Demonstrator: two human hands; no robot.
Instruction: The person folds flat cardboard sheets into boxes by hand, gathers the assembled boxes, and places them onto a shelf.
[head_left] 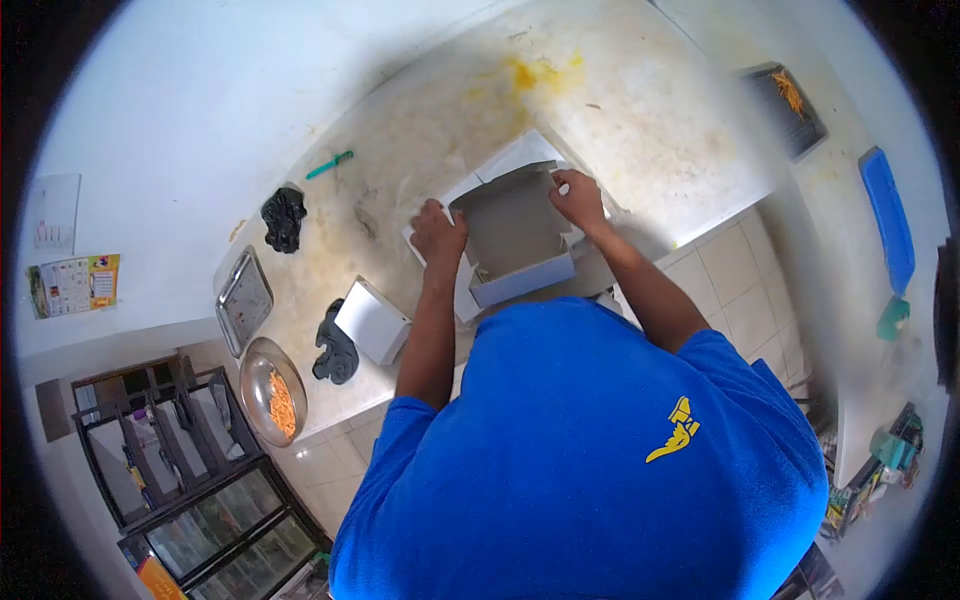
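Closest in, a blue shirt fills the near side, its front close to the low wall of an open box, which sits near the counter's near edge, over white card. Right hand: grip pinched on the box's far right corner, elbow out over the tiled floor. Left hand: fingers curled at the box's left edge, thumb against it; cannot tell whether that grip is tight. Just outside the left forearm, a white carton stands by the near edge, dark crumpled plastic beside it. Further left, a steel bowl of orange shreds and a metal tray crowd the counter's end. Beyond: a black bag, then a green knife near the wall. Widest room lies past the box, toward the far right, marked by a yellow stain. Across the gap at right, a dark tray bears more shreds.
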